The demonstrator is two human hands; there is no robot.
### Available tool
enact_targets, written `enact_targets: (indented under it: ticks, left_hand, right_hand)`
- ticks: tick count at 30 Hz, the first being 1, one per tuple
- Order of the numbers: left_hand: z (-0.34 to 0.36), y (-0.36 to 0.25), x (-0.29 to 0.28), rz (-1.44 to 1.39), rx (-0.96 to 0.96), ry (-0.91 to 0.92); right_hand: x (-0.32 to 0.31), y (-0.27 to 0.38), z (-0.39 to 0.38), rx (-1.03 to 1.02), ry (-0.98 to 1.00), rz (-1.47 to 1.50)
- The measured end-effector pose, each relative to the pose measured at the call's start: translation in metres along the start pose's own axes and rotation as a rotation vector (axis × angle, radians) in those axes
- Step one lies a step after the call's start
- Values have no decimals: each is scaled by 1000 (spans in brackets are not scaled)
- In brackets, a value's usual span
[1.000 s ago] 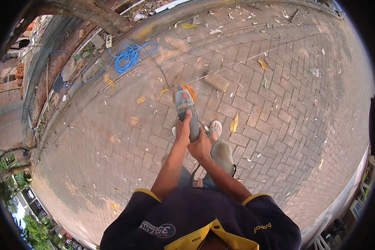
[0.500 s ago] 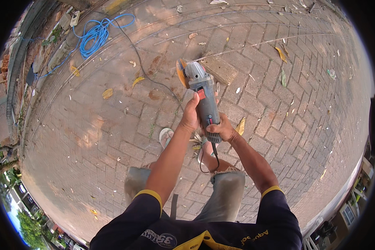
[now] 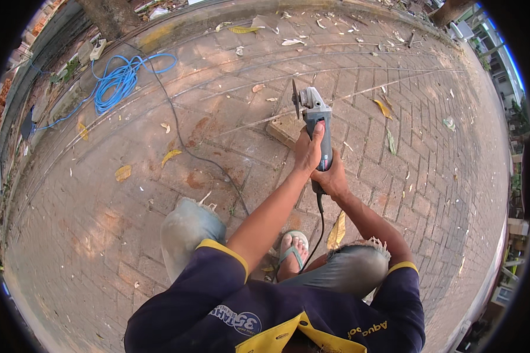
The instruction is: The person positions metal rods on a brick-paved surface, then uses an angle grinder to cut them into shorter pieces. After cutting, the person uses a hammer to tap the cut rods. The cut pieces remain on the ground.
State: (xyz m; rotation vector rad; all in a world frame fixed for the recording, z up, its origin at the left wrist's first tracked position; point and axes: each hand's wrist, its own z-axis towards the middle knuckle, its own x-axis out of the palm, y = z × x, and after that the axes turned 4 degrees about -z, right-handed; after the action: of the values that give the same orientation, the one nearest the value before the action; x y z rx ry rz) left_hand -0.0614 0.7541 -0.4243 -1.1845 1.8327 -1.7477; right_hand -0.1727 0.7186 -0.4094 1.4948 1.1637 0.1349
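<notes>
A grey angle grinder (image 3: 326,150) is held in both hands out in front of me, its metal head pointing away. The thin cutting disc (image 3: 295,98) stands edge-on at the head's left side. My left hand (image 3: 308,152) is closed around the body, the thumb lying over the switch area. Lower down, my right hand (image 3: 334,177) wraps the rear of the body, close to where the black cord (image 3: 322,220) leaves it. Just beyond my left hand lies a brownish block (image 3: 284,129), partly hidden by the grinder. A long thin rod (image 3: 359,92) runs across the paving at the block.
Coiled blue cable (image 3: 119,88) lies at the far left beside a white socket strip (image 3: 98,49). A dark cord (image 3: 179,132) trails over the brick paving (image 3: 241,159). More thin rods stretch along the far kerb (image 3: 182,32). Dry leaves (image 3: 337,230) are scattered about.
The grinder and both hands have moved farther away and right, over the block. My knees are bent more and spread. The disc now shows edge-on, and the thumb covers the red switch.
</notes>
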Motion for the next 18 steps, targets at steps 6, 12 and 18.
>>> enact_targets:
  ticks: [6, 12, 18]
  left_hand:
    - [34, -16, -82, 790, -113, 178]
    - [76, 13, -167, 1509, 38, -93]
    - [93, 31, -211, 1499, 130, 336]
  right_hand:
    - [-1, 15, -14, 57, -190, 171]
    - [11, 9, -20, 25, -232, 180]
    - [14, 8, -30, -27, -145, 114]
